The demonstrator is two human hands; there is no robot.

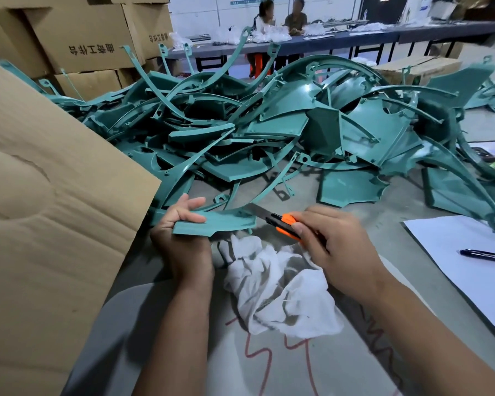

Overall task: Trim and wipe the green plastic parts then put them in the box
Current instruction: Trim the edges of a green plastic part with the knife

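At the near edge of the table (355,367), your left hand (180,232) is closed round one end of a green plastic part (226,221), holding it flat above the white cloth (280,292). Your right hand (332,241) grips the orange knife (286,224), its blade at the part's right end. You look to be mid-trim; wiping is not yet done. The cardboard box (55,210) stands at your left, its inside hidden. A large pile of green parts (269,124) waits beyond, so most work seems left.
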